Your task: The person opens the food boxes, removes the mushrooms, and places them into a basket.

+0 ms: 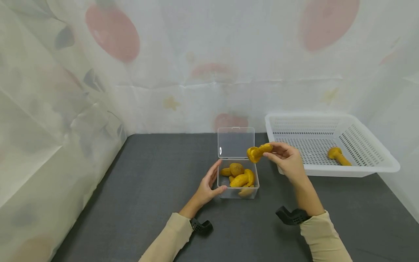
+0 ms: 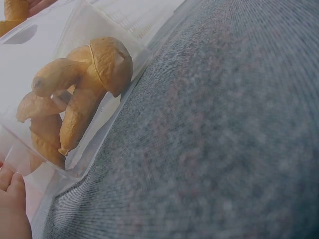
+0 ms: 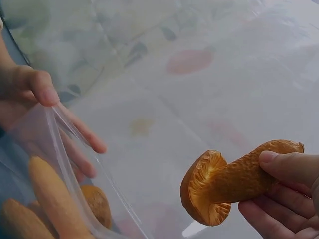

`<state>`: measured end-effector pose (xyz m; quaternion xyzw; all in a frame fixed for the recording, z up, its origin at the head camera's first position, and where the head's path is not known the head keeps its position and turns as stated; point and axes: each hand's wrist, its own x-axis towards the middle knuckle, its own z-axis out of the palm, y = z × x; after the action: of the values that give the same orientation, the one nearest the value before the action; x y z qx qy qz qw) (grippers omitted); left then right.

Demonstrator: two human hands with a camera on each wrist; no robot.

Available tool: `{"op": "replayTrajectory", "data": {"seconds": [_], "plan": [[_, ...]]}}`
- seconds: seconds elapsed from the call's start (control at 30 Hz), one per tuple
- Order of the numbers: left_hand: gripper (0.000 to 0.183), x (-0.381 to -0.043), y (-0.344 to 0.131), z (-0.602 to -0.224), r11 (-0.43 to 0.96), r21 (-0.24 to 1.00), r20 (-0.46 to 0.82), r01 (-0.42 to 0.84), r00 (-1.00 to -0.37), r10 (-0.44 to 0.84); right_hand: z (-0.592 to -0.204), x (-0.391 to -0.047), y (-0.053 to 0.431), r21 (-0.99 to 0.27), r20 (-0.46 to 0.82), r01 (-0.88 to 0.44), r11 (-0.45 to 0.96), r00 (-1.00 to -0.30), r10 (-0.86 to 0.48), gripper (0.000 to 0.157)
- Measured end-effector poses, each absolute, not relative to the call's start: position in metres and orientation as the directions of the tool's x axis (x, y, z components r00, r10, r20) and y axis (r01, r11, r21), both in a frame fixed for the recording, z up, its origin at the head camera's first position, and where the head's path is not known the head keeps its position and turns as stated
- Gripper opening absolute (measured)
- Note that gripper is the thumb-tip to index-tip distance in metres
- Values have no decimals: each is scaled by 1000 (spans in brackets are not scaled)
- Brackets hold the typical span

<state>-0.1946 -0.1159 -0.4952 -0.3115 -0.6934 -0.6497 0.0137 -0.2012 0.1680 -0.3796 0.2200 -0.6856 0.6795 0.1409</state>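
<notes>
A clear plastic box (image 1: 223, 193) stands on the dark table, its hinged lid (image 1: 236, 142) raised at the back. Inside lie several yellow-brown mushrooms (image 1: 240, 179), seen through the wall in the left wrist view. My left hand (image 1: 208, 185) holds the box at its left front corner, thumb at the front rim and fingers along the left side. Above and right of the box, my right hand (image 1: 288, 160) pinches a mushroom (image 3: 239, 181) by its stem between thumb and fingers. Its gilled cap points left, in front of the lid's right edge in the head view.
A white perforated basket (image 1: 327, 169) stands at the back right, with one mushroom (image 1: 339, 156) lying in it. Behind the table hangs a pale printed curtain (image 1: 209, 47), and another sheet (image 1: 42, 127) covers the left side.
</notes>
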Motion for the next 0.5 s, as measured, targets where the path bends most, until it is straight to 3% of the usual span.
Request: {"op": "replayTrajectory", "data": {"seconds": [0.5], "plan": [[83, -195, -116, -494, -47, 883, 442, 466, -796, 413, -375, -203, 207, -902, 427, -427, 61, -904, -1, 34]]}}
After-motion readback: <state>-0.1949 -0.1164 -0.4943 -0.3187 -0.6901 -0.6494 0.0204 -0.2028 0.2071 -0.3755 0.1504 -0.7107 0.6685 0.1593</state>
